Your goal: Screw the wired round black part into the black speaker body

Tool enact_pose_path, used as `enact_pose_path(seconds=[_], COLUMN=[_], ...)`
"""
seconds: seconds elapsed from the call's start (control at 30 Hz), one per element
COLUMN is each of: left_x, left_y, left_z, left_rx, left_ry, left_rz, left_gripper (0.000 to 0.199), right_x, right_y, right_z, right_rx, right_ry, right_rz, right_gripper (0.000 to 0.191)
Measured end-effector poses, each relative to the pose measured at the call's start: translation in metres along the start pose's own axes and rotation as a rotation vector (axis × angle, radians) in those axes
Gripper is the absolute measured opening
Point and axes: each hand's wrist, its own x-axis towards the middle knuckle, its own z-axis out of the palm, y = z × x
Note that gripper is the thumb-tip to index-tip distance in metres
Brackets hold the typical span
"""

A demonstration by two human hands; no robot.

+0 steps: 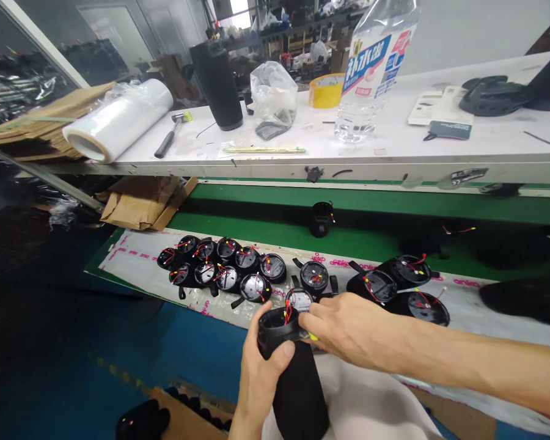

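Observation:
A black cylinder [300, 388] with an open top end and red wires [288, 313] rising from it leans across the lap. My left hand [264, 366] is wrapped round its upper part, thumb across the front. At the right side of the rim, my right hand [337, 324] has its fingers curled closed. A small yellow-green piece shows just below those fingers, but what they hold is mostly hidden. Behind the hands, several similar black cylinders [255, 287] with wires stand on the white printed sheet [142, 256].
The white shelf [201, 143] above carries a water bottle [366, 79], yellow tape [325, 90], a plastic roll [119, 119], a hammer [172, 135] and a tall black cylinder [217, 85]. One black part [321, 219] is on the green surface [256, 211]. A cardboard box [183, 418] stands below left.

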Motion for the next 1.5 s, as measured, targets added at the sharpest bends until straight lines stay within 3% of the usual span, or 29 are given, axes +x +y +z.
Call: enact_pose_path(seconds=[0.5,0.8,1.07,1.2,1.3,1.5], left_x=[-0.002,-0.006,-0.011,-0.007,-0.005,-0.009], left_y=[-0.002,-0.006,0.005,0.001,0.0,0.007], left_z=[-0.003,0.001,0.011,0.009,0.008,0.01], left_rx=[0.122,0.186,0.182,0.144,0.096,0.099], left_ry=[-0.026,-0.002,0.071,0.043,0.023,0.044], left_rz=[0.027,0.019,0.004,0.012,0.03,0.029], left_gripper=[0.079,0.077,0.068,0.069,0.071,0.072], right_x=[-0.001,-0.003,-0.004,-0.004,-0.005,-0.003], right_y=[0.005,0.007,0.003,0.008,0.014,0.01], right_z=[0.003,-0.002,-0.002,0.006,0.011,0.003], right_rx=[-0.097,-0.105,-0.169,-0.069,0.053,0.075], right_ry=[0.015,-0.083,-0.129,-0.107,-0.058,-0.062], right_rz=[-0.075,-0.11,-0.105,-0.095,-0.108,-0.089], right_gripper=[0.007,0.007,0.008,0.006,0.015,0.018])
